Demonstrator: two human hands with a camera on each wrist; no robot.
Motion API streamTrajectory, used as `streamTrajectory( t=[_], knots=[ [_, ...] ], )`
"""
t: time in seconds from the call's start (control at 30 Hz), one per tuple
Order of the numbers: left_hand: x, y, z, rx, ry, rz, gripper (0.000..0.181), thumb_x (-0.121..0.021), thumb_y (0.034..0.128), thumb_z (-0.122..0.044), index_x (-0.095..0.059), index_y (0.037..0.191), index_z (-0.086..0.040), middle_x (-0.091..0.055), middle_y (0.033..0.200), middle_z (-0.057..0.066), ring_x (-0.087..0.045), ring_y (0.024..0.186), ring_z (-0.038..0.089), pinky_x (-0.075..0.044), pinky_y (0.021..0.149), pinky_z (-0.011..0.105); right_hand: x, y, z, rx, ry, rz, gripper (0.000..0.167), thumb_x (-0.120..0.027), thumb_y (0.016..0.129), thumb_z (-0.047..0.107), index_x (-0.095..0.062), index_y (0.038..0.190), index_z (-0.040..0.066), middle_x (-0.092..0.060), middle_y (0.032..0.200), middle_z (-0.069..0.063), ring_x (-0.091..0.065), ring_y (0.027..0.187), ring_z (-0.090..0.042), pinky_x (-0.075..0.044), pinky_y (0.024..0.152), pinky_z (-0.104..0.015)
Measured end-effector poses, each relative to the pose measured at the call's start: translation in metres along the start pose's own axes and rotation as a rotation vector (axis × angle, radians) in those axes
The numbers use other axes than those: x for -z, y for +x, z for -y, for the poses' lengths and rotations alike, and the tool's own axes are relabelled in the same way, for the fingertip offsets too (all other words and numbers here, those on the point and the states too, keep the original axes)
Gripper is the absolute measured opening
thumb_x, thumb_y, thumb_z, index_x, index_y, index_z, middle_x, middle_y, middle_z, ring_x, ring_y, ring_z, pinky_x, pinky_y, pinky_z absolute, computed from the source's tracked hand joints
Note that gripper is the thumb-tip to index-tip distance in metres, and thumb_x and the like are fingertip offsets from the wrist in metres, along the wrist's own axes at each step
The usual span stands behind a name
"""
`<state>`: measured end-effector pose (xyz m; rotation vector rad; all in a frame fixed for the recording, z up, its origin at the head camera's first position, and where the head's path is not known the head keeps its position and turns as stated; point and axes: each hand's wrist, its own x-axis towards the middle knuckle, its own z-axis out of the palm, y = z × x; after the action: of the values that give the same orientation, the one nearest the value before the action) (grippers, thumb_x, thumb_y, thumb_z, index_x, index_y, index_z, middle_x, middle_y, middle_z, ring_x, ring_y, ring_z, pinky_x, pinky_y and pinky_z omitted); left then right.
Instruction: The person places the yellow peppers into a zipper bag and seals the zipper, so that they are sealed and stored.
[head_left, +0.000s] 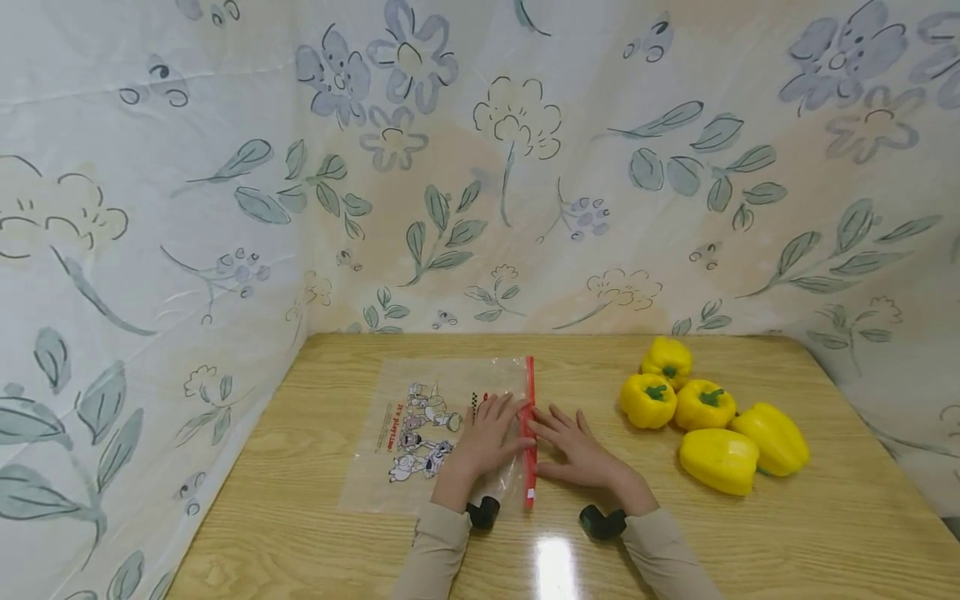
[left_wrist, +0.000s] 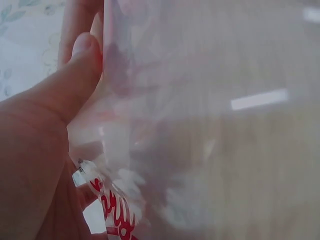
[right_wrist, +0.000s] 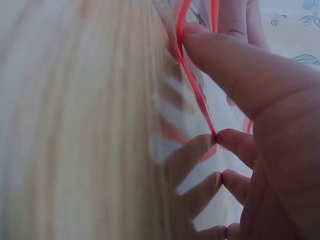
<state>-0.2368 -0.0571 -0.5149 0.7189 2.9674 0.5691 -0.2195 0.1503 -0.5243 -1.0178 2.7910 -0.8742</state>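
Note:
A clear zip bag (head_left: 371,479) with cartoon animals and red lettering lies flat on the wooden table, its red zip edge (head_left: 531,487) facing right. My left hand (head_left: 486,442) rests on the bag just left of that edge, fingers stretched out. From the other side, my right hand (head_left: 581,450) touches the red edge with extended fingers and thumb. In the left wrist view, the thumb (left_wrist: 82,62) lies against the clear plastic. The right wrist view has the thumb (right_wrist: 225,60) against the red strip (right_wrist: 197,92), with other fingertips down on the tabletop.
Several yellow bell peppers (head_left: 705,406) sit grouped on the right of the table (head_left: 285,433). Black wrist-worn devices (head_left: 602,523) are at both wrists. A floral cloth (head_left: 517,192) hangs behind the table and along its sides.

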Motion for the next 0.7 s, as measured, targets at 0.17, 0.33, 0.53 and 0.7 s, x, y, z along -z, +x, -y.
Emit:
streamTrajectory(
  t=[0.17, 0.33, 0.53, 0.7],
  knots=[
    [0.0008, -0.0002, 0.0000, -0.014, -0.007, -0.024, 0.060, -0.044, 0.0907, -0.055, -0.032, 0.143, -0.030, -0.029, 0.149, 0.007, -0.023, 0.138, 0.032, -0.015, 0.107, 0.063, 0.0008, 0.0004, 0.0015, -0.014, 0.006, 0.010, 0.069, -0.064, 0.084, 0.044, -0.040, 0.142, 0.016, -0.029, 0.150, -0.011, -0.015, 0.139, -0.041, 0.000, 0.103, -0.070],
    [0.0024, -0.0003, 0.0001, -0.038, 0.022, -0.053, 0.056, -0.044, 0.0915, -0.053, -0.035, 0.141, -0.029, -0.034, 0.146, 0.008, -0.028, 0.136, 0.031, -0.017, 0.107, 0.062, 0.0009, 0.0004, 0.0024, -0.016, 0.007, 0.010, 0.068, -0.064, 0.084, 0.043, -0.039, 0.142, 0.017, -0.029, 0.150, -0.011, -0.015, 0.139, -0.041, 0.000, 0.103, -0.070],
    [0.0031, 0.0002, 0.0000, -0.048, 0.079, -0.082, 0.053, -0.041, 0.0919, -0.054, -0.039, 0.140, -0.032, -0.039, 0.144, 0.005, -0.033, 0.134, 0.028, -0.019, 0.107, 0.061, 0.0003, -0.0002, 0.0016, -0.013, -0.005, 0.005, 0.068, -0.063, 0.085, 0.044, -0.039, 0.142, 0.018, -0.028, 0.150, -0.011, -0.015, 0.139, -0.042, -0.001, 0.103, -0.070],
    [0.0044, -0.0001, -0.0011, -0.038, 0.095, -0.092, 0.052, -0.039, 0.0919, -0.056, -0.040, 0.139, -0.034, -0.040, 0.144, 0.004, -0.033, 0.134, 0.028, -0.018, 0.107, 0.062, -0.0002, -0.0004, 0.0008, -0.015, -0.009, 0.012, 0.068, -0.062, 0.085, 0.044, -0.039, 0.142, 0.017, -0.026, 0.151, -0.011, -0.014, 0.139, -0.041, -0.001, 0.104, -0.069]
  ],
)
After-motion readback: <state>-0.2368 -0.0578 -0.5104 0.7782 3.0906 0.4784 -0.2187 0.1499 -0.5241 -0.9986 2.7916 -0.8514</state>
